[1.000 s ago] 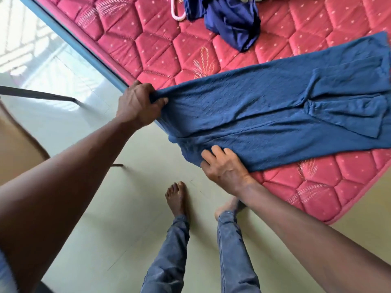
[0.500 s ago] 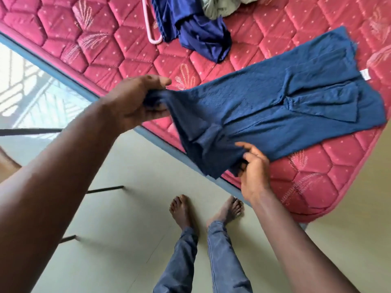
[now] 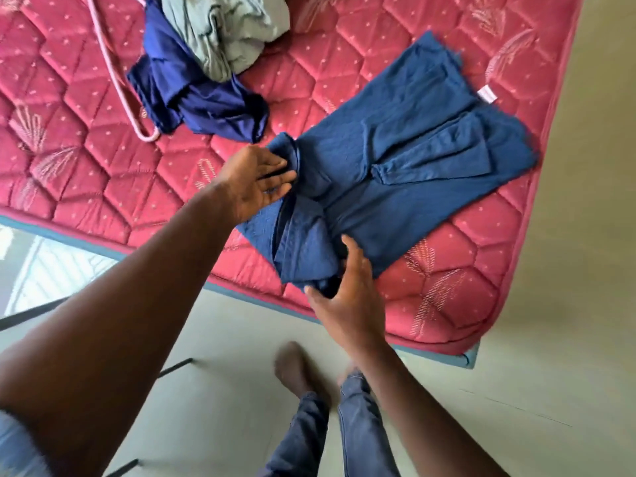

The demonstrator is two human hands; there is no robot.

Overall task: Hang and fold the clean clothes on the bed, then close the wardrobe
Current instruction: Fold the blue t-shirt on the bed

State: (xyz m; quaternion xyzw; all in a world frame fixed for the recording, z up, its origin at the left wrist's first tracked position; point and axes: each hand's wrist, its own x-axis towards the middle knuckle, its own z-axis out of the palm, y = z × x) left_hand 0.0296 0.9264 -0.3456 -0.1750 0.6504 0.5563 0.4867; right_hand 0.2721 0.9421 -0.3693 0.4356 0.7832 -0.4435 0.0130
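Now my left hand (image 3: 258, 182) and right hand (image 3: 344, 287) flank the blue garment's (image 3: 413, 149) bunched fold, fingers released. I should press it flat, edges aligned.

Left hand (image 3: 258, 184) and right hand (image 3: 344, 290) reach forward, fingers loosely straight.

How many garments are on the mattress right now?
3. The blue textured garment, partly folded, near the mattress corner; the navy garment behind it, beside a pink hanger; the grey-green garment bunched on the navy one. Others may lie hidden underneath.
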